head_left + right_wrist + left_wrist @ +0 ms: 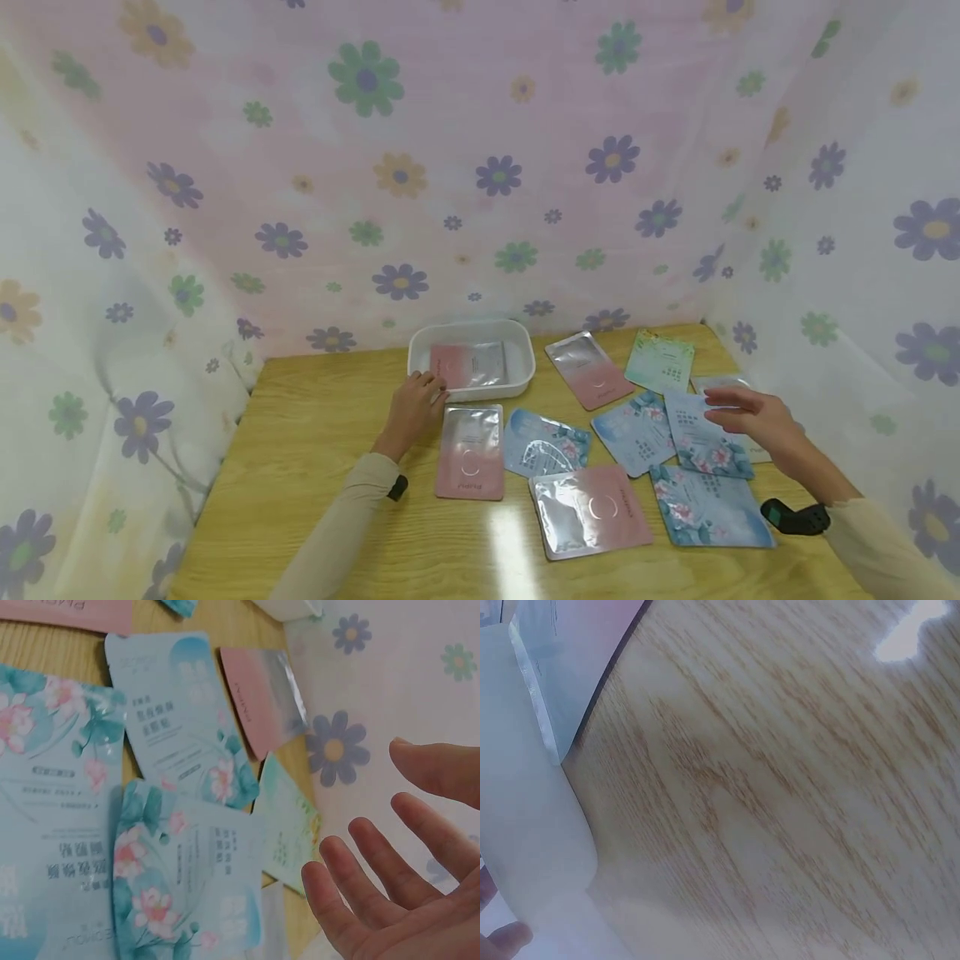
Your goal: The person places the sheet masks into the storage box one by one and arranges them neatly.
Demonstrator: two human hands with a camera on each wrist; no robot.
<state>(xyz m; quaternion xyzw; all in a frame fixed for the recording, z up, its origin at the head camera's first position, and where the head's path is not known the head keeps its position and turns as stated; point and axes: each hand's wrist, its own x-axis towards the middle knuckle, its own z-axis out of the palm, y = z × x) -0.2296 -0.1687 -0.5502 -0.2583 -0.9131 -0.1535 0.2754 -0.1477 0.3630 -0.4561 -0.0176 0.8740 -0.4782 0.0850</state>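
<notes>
My left hand (417,408) grips the front left corner of a white plastic bin (521,385); its fingertips (511,937) show against the bin's wall in the left wrist view. Inside the bin lies a pink and silver face mask packet (487,364). My right hand (761,417) hovers with fingers spread and nothing in them, over a blue flowered mask packet (708,442). Under and beside that one lie other blue packets, one in front (712,508) and one to its left (636,433). A pink and silver packet (471,454) lies just before the bin.
More packets lie on the wooden table (315,433): a stack of pink and silver ones (592,510) near the front, a blue one (546,443), a pink one (588,371) right of the bin and a green one (660,360) behind. Flowered cloth (465,208) hangs around the table.
</notes>
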